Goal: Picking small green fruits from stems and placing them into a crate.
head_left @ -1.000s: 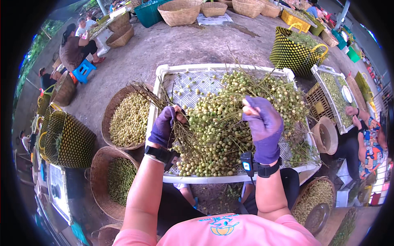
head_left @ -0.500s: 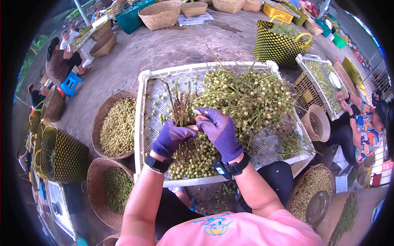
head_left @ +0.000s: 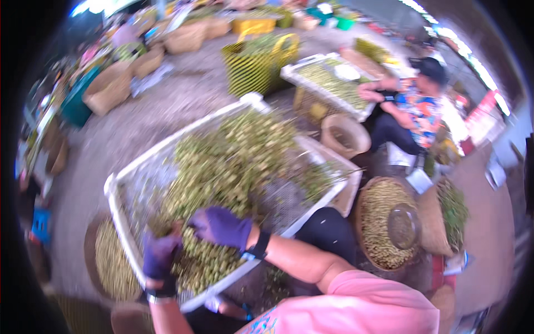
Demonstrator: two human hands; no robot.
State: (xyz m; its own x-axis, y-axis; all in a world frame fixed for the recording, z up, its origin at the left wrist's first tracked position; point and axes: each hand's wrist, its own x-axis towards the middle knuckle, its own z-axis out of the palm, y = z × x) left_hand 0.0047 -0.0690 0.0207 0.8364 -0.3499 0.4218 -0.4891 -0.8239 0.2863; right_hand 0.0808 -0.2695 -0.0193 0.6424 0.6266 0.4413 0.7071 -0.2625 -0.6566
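Note:
The whole view is smeared by motion. My left hand (head_left: pixel 160 253), in a purple fingerless glove, is closed around a bunch of brownish stems (head_left: pixel 161 224) over the near left part of a white mesh tray (head_left: pixel 146 161). Just to its right, my right hand (head_left: pixel 221 227), gloved alike, has its fingers curled in toward the stems; blur hides what they pinch. Loose round green fruits (head_left: pixel 208 264) lie below both hands. Beyond them a large heap of fruit-bearing stalks (head_left: pixel 231 158) covers the middle of the tray.
A basket of pale fruits (head_left: pixel 117 259) stands left of the tray, and another fruit basket (head_left: pixel 381 222) stands at the right with a round dish on it. A small tan basket (head_left: pixel 345 136) is near the tray's right corner. Farther right, a person (head_left: pixel 409 106) sits by a second tray (head_left: pixel 334 78).
My view has swung to the right, so the tray and baskets appear shifted left and tilted. Both hands stay close together over the tray, the left one still around the stems.

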